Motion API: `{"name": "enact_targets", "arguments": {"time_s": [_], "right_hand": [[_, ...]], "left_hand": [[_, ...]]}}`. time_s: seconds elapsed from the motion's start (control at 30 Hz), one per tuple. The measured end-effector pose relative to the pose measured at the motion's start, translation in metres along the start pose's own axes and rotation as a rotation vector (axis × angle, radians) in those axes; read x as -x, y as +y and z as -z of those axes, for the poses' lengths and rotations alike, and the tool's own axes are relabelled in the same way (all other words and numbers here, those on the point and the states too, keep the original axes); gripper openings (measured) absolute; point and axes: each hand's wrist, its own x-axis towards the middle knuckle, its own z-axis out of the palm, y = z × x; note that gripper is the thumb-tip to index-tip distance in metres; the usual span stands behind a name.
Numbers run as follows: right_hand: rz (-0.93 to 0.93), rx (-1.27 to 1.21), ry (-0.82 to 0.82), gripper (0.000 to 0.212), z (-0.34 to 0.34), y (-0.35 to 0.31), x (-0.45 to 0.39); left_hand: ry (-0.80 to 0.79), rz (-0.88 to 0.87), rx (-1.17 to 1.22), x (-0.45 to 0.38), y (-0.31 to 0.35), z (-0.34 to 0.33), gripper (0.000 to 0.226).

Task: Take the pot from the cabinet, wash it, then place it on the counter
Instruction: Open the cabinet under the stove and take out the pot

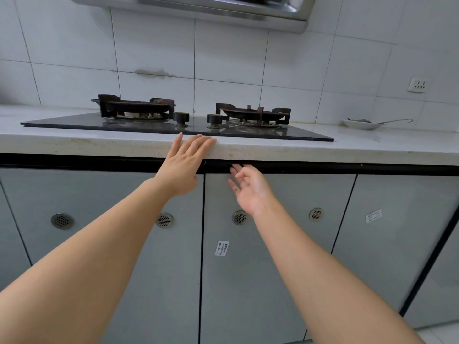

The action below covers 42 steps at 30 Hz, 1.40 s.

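Barely begun. Cabinet doors [278,244] all closed; pot not visible, presumably behind one. Left hand [185,165] lies flat, fingers straight, on the desk [347,150] edge in front of the gas hob [173,125]. Right hand [250,189], its grip loosely open and holding nothing, reaches toward the dark gap above the door. Fetching, washing, placing all remain.

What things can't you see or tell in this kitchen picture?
- The pot: not in the head view; the cabinet doors are shut, hiding whatever is inside.
- The hood: cut off by the top edge.
- The door stickers: print too small to read.
- The right hand fingers: tips reach into the dark gap under the counter; contact unclear.
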Motion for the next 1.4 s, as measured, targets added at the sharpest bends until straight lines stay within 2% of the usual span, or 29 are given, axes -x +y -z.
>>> {"name": "enact_targets", "arguments": {"time_s": [0.37, 0.57, 0.73, 0.87, 1.07, 1.4], "right_hand": [[-0.049, 0.165, 0.066, 0.011, 0.019, -0.016, 0.033], [-0.107, 0.24, 0.283, 0.02, 0.017, -0.033, 0.059], [-0.085, 0.368, 0.356, 0.017, 0.026, -0.047, 0.083], [-0.07, 0.47, 0.384, 0.018, 0.036, -0.06, 0.103], [-0.057, 0.63, 0.389, 0.022, 0.05, -0.077, 0.124], [-0.081, 1.1, 0.364, 0.022, 0.094, -0.135, 0.17]], "left_hand": [[-0.072, 0.035, -0.024, 0.0, 0.005, 0.005, 0.099], [-0.098, 0.07, -0.059, 0.0, 0.013, 0.009, 0.098], [-0.092, 0.153, -0.065, 0.0, 0.033, 0.013, 0.086], [-0.047, 0.041, -0.088, -0.009, 0.066, 0.007, 0.083], [-0.078, -0.08, -0.057, -0.04, 0.115, 0.0, 0.078], [-0.12, -0.148, -0.046, -0.074, 0.17, -0.019, 0.083]]}}
